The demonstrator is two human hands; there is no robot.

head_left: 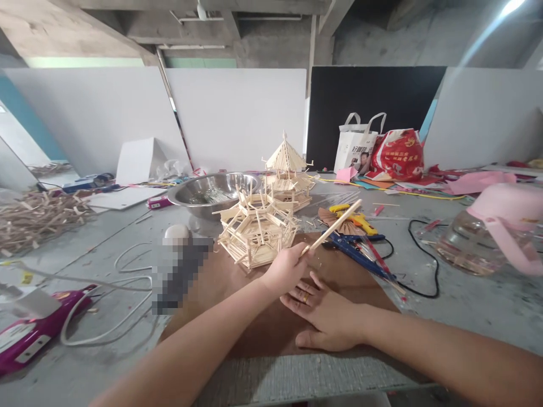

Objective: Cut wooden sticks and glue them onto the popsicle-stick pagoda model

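Brown board [267, 336]: landmark; it lies on the worktop [475, 328] in front of you.
Left hand [286, 271]: over the middle of the board, your fingers pinching one end of a pale stick [337, 227]; you cannot tell whether a second stick is bundled in.
Stick: tilted, its free end rising toward the board's far right side.
Right hand [326, 314]: palm down on the board, fingers spread, a ring on one; it sits just beside your left hand, contact between them unclear.
Stick frame [271, 234]: many-sided, open-topped, upright on the board's far part.
Roofed model [285, 157]: pointed top, beyond the board, behind the frame.
Metal bowl [186, 198]: beyond the board, to its left.
Blue tool [356, 257]: across the board's right edge.
Pink-lidded jug [462, 246]: well right of the board.
Purple tool [55, 322]: left of the board.
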